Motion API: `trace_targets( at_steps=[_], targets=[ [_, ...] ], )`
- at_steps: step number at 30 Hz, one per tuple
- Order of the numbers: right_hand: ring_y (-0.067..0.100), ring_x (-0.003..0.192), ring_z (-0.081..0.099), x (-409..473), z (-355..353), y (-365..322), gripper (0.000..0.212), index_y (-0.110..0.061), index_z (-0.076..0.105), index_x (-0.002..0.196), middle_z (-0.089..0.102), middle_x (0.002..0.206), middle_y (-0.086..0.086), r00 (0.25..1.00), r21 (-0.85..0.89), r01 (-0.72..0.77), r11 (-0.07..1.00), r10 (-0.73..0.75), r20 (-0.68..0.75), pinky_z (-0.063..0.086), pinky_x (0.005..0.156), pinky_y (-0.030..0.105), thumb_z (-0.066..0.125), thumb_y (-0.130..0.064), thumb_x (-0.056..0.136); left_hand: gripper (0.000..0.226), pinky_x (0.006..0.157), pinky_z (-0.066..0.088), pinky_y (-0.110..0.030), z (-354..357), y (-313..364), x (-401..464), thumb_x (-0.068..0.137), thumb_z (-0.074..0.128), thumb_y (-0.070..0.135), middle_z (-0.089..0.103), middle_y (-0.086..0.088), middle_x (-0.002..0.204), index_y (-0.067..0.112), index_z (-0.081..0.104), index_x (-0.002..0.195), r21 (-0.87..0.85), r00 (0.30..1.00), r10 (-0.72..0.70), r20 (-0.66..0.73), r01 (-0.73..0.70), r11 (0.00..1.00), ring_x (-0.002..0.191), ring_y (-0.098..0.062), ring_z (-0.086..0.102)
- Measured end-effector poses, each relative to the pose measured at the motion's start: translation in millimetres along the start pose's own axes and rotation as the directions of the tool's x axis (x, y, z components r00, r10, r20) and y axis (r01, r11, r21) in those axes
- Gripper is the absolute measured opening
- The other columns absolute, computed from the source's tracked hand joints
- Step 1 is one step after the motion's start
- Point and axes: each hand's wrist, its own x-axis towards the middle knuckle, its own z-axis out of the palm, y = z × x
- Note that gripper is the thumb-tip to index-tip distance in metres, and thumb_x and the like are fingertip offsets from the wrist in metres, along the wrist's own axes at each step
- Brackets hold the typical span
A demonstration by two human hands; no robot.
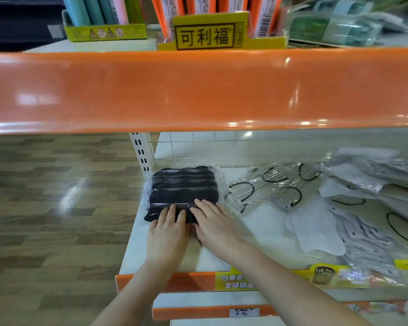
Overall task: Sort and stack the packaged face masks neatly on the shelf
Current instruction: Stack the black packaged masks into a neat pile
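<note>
While clear bags hold black masks [181, 187], both flat-fingered hands, left [166, 234] and right [218, 225], press them, grip wide.

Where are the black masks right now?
The pack of black masks lies at the left end of the white shelf, by the slotted post. Both hands, left and right, rest flat on its near edge.
</note>
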Motion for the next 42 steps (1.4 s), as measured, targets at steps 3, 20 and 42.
trace_targets(
  at_steps=[3,20,42],
  targets=[
    [0.018,0.112,0.061,-8,-7,15,0.034,-0.018,0.070,0.108,0.065,0.121,0.000,0.999,0.062,-0.002,0.998,0.006,-0.052,0.049,0.094,0.038,0.050,-0.029,0.082,0.027,0.066,0.054,-0.039,0,14,5,0.080,0.061,0.030,0.069,-0.012,0.106,0.009,0.069,0.095,-0.013,0.999,0.001,-0.047,-0.002,1.000,0.095,-0.031,0.067],
    [0.024,0.137,0.028,-61,-71,174,0.065,-0.013,0.033,0.141,0.033,0.149,0.006,0.931,-0.090,-0.355,0.930,0.361,0.060,0.023,0.109,0.033,0.047,-0.052,0.091,0.062,0.104,0.030,-0.042,3,178,96,0.087,0.051,0.056,0.035,-0.003,0.142,0.019,0.034,0.135,-0.115,0.952,0.082,0.296,-0.050,0.992,0.135,-0.025,0.029],
    [0.028,0.066,0.058,-101,-106,222,0.026,-0.015,0.052,0.123,0.059,0.074,0.006,0.875,0.307,-0.444,0.842,0.481,-0.054,0.044,0.056,0.039,0.043,-0.022,0.099,0.027,0.040,0.026,-0.024,-12,183,111,0.095,0.047,0.014,0.041,-0.003,0.051,0.007,0.047,0.069,-0.748,0.911,-0.217,0.351,0.412,0.520,0.044,-0.018,0.039]
  ],
)
